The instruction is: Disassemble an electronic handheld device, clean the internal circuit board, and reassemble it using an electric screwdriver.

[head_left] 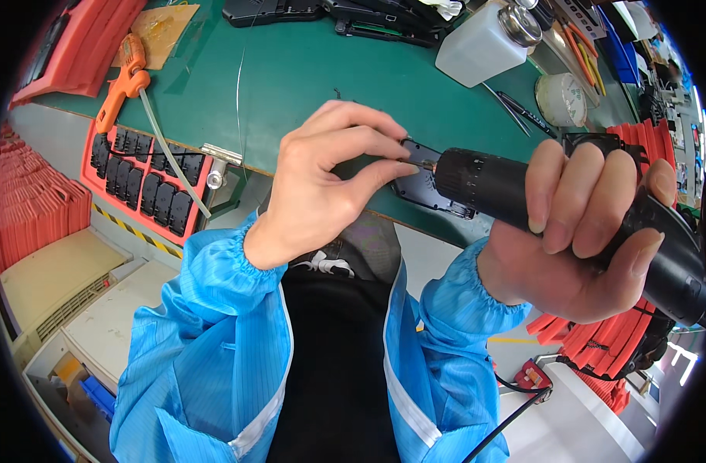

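Observation:
My right hand [573, 251] is wrapped round a black electric screwdriver [492, 184], held nearly level with its tip pointing left. The thumb and fingers of my left hand [322, 174] are pinched together right at the screwdriver's bit. Whatever lies between those fingertips is too small to make out. Behind and below the bit, a flat dark housing [421, 187] rests at the table's near edge, partly hidden by the screwdriver and my left fingers.
An orange glue gun [125, 85] lies on the green table [291, 69] at the left. Below it, a red foam tray [148, 181] holds several black parts. At the back right stand a white dispenser bottle [480, 46], tweezers [507, 109] and a tape roll [561, 100]. Black devices [272, 11] lie at the back.

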A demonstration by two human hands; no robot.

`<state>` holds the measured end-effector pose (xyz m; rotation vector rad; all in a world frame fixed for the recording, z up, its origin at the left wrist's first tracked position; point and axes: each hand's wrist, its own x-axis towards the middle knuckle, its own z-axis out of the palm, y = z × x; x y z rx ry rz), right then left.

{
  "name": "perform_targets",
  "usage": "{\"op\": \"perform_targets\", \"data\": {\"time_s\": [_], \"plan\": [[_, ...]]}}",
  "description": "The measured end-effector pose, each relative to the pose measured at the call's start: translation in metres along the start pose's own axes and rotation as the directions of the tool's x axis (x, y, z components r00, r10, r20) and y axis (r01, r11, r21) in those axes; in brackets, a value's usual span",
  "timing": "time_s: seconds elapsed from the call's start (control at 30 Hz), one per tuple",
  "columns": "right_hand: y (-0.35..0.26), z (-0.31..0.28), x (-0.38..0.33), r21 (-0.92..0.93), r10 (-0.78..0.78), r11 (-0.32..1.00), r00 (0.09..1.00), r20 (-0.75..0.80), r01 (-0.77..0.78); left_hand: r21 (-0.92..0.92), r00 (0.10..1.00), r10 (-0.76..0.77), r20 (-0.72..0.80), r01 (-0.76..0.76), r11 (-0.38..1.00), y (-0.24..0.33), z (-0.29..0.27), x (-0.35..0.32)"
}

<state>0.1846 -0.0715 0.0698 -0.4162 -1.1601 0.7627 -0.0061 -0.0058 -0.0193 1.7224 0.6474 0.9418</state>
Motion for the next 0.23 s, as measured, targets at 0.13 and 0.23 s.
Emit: {"op": "perform_targets", "data": {"time_s": [0.13,0.23], "plan": [[0.006,-0.007,0.005,-0.082,0.016,0.997,0.999,0.033,-0.013,0.307,0.994,0.1,-0.041,-0.082,0.948,0.014,-0.001,0.002],[0.006,-0.006,0.011,-0.287,0.048,0.957,0.999,-0.002,-0.047,0.39,0.96,0.233,0.158,-0.277,0.878,0.009,0.0,-0.003]]}}
